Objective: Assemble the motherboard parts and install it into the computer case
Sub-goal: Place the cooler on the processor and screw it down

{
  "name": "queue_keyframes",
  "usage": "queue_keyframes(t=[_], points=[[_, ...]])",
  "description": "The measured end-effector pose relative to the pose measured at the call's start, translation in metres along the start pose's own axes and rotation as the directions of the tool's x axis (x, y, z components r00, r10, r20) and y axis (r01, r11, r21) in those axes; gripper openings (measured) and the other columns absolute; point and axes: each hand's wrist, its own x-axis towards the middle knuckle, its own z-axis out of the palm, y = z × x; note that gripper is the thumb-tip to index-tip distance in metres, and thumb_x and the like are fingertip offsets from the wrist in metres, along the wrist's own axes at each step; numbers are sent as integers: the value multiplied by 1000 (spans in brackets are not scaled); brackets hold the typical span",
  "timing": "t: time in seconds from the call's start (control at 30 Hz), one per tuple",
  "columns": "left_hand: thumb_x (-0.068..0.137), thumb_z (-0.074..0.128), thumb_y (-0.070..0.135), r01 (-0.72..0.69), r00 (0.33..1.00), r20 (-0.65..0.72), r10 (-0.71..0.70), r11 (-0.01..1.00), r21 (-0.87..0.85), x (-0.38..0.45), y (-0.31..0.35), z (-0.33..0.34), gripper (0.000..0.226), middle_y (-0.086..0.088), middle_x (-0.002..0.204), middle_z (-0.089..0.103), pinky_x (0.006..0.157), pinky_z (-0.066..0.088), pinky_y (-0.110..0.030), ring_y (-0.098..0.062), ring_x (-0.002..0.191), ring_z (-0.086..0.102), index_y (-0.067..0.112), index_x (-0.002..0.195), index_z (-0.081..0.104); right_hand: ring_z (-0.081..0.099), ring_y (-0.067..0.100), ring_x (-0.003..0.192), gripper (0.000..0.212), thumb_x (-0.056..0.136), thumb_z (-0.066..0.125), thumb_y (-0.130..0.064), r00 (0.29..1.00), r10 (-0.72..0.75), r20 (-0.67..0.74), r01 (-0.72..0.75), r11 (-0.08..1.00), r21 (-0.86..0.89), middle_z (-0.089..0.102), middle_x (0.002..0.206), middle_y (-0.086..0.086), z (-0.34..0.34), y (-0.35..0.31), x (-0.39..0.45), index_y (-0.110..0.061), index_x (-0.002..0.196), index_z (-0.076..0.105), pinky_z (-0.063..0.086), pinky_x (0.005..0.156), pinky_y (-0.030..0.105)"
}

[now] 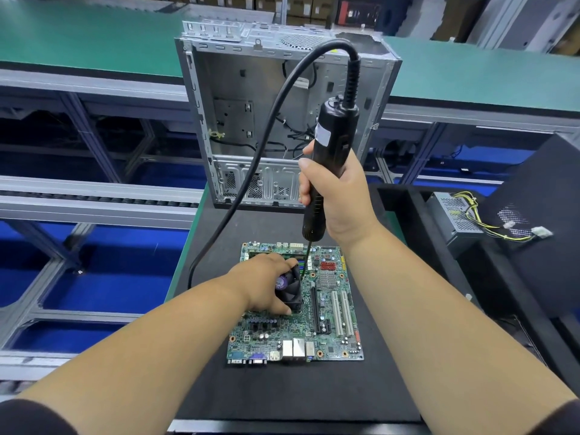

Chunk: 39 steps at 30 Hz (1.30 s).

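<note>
Green printed motherboard (314,312) lies flat on the black rubber mat (282,390), ports along its 6 o'clock edge. Black square cooler fan (290,288) sits on the board's upper left; its round purple hub label is too blurred to read. Left hand (266,282) curls over the fan, thumb at its near corner. Right hand (335,193) is wrapped around the black corded electric screwdriver (329,158), upright, bit down at the fan's 1 o'clock corner. White sticker on the driver: illegible. Open grey steel computer case (251,120) stands at 12 o'clock, loose cables inside. Grey power supply box (455,221) at 3 o'clock. Bare mat all round the board.
</note>
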Motion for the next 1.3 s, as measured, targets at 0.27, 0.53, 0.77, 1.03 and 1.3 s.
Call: queue_keyframes(t=[0.27,0.53,0.77,1.03,1.3], points=[[63,80,58,5,1000,-3,-5,1000,3,0,-1,2,101,5,144,39,108,38,-32,-18,132,38,22,147,37,46,20,52,19,81,63,-13,1000,5,-2,-5,1000,13,50,62,8,-5,-1,1,-8,96,54,45,53,31],[60,78,62,-14,999,31,12,999,50,3,-1,-7,103,7,140,44,105,42,-33,-17,129,43,24,146,36,46,21,53,16,82,62,-13,1000,2,-5,-2,1000,18,50,63,8,-11,-1,2,-9,96,55,45,54,32],[61,76,63,-13,1000,7,12,997,78,-1,1,-6,103,8,137,45,99,47,-36,-18,125,47,27,147,33,45,22,54,17,82,61,-11,1000,13,-11,-13,1000,26,48,65,12,-9,-5,0,-7,96,53,44,55,32],[62,79,62,-63,997,-55,54,982,-176,-19,-14,5,118,11,154,22,117,22,-28,-11,143,15,33,154,12,47,21,53,17,82,63,-12,1000,-20,12,19,999,32,51,63,7,3,-19,-8,-8,96,54,45,55,32],[62,79,61,2,995,-97,-12,994,-108,-59,-51,5,119,8,156,24,111,25,-23,-13,142,25,38,153,6,44,22,51,17,82,61,-10,998,-22,65,13,991,130,49,59,7,46,-25,-22,-7,96,53,43,52,30]])
